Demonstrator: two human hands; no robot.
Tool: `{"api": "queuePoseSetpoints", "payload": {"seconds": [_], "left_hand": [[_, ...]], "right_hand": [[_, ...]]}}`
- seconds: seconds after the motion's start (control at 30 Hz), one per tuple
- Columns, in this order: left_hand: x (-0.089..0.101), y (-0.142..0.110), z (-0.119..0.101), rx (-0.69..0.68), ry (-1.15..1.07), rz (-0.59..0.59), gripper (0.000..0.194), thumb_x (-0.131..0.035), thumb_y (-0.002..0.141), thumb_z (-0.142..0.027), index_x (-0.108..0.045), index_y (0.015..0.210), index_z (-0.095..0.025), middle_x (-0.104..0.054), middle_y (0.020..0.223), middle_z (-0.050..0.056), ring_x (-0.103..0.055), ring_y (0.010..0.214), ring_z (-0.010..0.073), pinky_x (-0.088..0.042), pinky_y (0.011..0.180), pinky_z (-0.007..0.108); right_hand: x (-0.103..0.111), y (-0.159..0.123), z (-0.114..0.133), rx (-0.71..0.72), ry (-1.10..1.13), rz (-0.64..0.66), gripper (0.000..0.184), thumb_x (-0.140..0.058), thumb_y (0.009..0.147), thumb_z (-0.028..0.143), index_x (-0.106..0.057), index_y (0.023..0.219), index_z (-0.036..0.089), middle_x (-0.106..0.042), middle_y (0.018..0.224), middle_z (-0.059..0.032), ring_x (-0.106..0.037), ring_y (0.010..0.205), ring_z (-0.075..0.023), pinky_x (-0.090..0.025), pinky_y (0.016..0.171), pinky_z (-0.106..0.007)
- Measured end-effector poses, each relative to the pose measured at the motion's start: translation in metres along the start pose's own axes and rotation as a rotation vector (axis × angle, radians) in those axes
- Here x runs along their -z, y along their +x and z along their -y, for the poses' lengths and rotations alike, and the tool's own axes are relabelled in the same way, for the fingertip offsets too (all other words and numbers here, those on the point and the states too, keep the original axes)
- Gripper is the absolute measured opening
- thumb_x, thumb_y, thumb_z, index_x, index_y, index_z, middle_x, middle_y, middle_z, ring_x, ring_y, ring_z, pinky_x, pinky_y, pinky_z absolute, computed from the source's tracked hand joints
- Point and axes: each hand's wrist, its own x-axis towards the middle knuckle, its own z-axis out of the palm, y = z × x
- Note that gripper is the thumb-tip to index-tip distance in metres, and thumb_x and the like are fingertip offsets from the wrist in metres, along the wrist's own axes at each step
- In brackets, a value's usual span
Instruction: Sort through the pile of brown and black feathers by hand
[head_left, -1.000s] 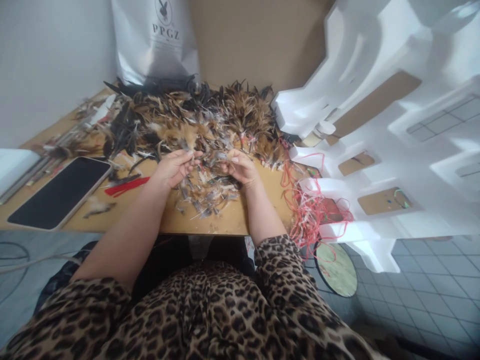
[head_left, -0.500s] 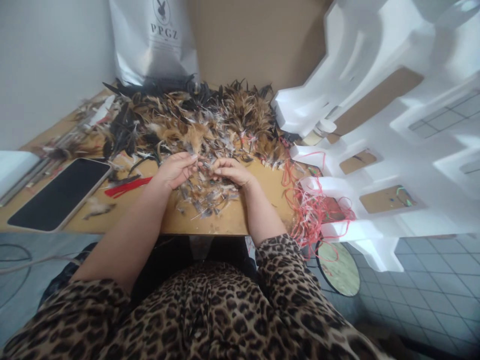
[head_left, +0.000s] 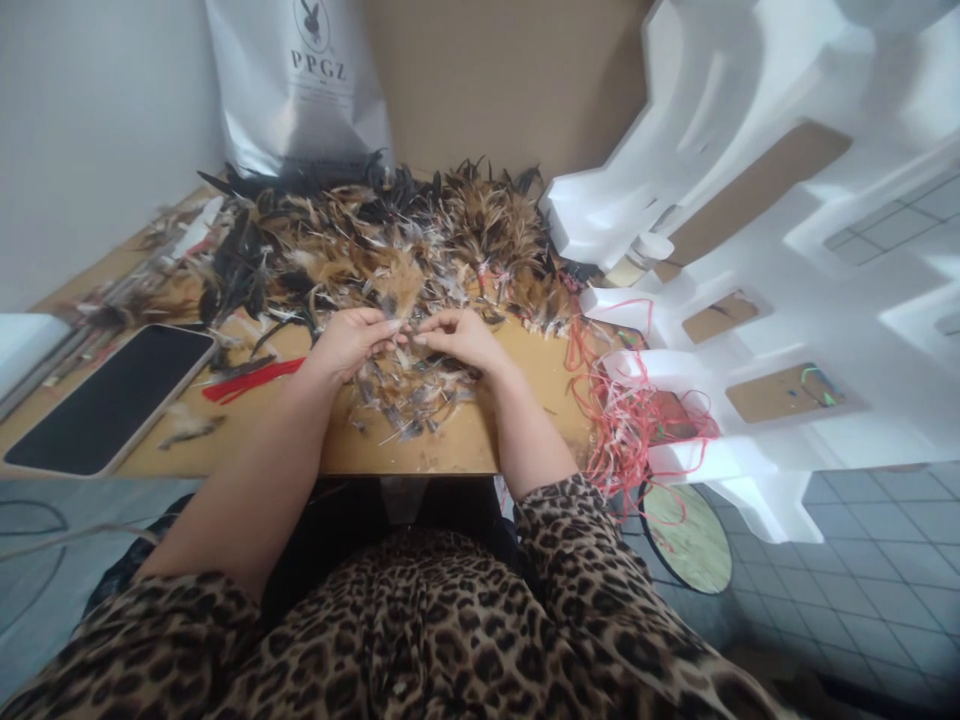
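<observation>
A big heap of brown, black and white feathers [head_left: 390,240] covers the back of a wooden table [head_left: 465,440]. My left hand [head_left: 352,340] and my right hand [head_left: 457,338] meet over a smaller scatter of feather bits [head_left: 409,395] near the front edge. Both hands have their fingers pinched together, fingertips nearly touching, on a small feather between them that is hard to make out.
A black phone [head_left: 112,395] lies at the left, a red strip [head_left: 251,378] beside it. A silver bag [head_left: 300,90] stands at the back. White foam packing [head_left: 750,250] fills the right side, with a tangle of red strings [head_left: 637,420] at its foot.
My right hand has slid left toward my left hand, and the fingertips now meet. The camera has tilted slightly.
</observation>
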Motion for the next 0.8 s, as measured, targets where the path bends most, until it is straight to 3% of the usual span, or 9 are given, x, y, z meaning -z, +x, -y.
{"api": "queuePoseSetpoints", "payload": {"seconds": [0.13,0.27,0.43,0.57,0.8], "left_hand": [[0.0,0.0,0.0,-0.015,0.0,0.001,0.005,-0.071,0.066,-0.009,-0.067,0.068,-0.008,-0.071,0.075,0.012,-0.066,0.058,0.0114,-0.05,0.05,0.014],[-0.001,0.0,-0.003,-0.069,-0.099,-0.031,0.002,-0.067,0.071,-0.01,-0.066,0.072,-0.009,-0.072,0.087,0.012,-0.067,0.063,0.0094,-0.05,0.053,0.013],[-0.001,0.001,-0.002,0.043,-0.12,-0.007,0.003,-0.066,0.072,-0.009,-0.066,0.074,-0.007,-0.071,0.08,0.013,-0.067,0.062,0.0112,-0.049,0.048,0.013],[-0.001,0.001,0.003,0.072,-0.09,0.054,0.003,-0.066,0.073,-0.009,-0.066,0.074,-0.006,-0.071,0.083,0.015,-0.068,0.063,0.0123,-0.05,0.049,0.013],[-0.003,0.001,0.004,0.081,-0.082,0.042,0.003,-0.067,0.072,-0.009,-0.066,0.074,-0.007,-0.071,0.078,0.013,-0.067,0.06,0.0114,-0.049,0.049,0.013]], "right_hand": [[-0.009,0.003,-0.006,0.017,-0.019,0.036,0.028,-0.071,0.063,0.039,-0.066,0.069,0.012,-0.052,0.054,0.0042,-0.04,0.05,-0.0044,-0.03,0.051,-0.019],[-0.012,0.008,-0.01,-0.087,0.33,-0.032,0.033,-0.071,0.063,0.044,-0.06,0.066,0.012,-0.052,0.052,0.0042,-0.036,0.043,-0.0031,-0.024,0.043,-0.018],[-0.014,0.013,-0.009,-0.19,0.691,-0.114,0.038,-0.078,0.053,0.041,-0.055,0.068,0.015,-0.055,0.056,0.0052,-0.038,0.042,-0.002,-0.022,0.04,-0.016],[-0.019,0.014,-0.01,-0.179,0.741,-0.165,0.038,-0.08,0.051,0.036,-0.054,0.07,0.016,-0.048,0.05,0.0086,-0.037,0.041,-0.0024,-0.022,0.039,-0.016],[-0.027,0.015,-0.015,-0.119,0.657,-0.197,0.037,-0.079,0.052,0.036,-0.054,0.07,0.016,-0.047,0.049,0.0086,-0.037,0.043,-0.003,-0.023,0.041,-0.017]]}}
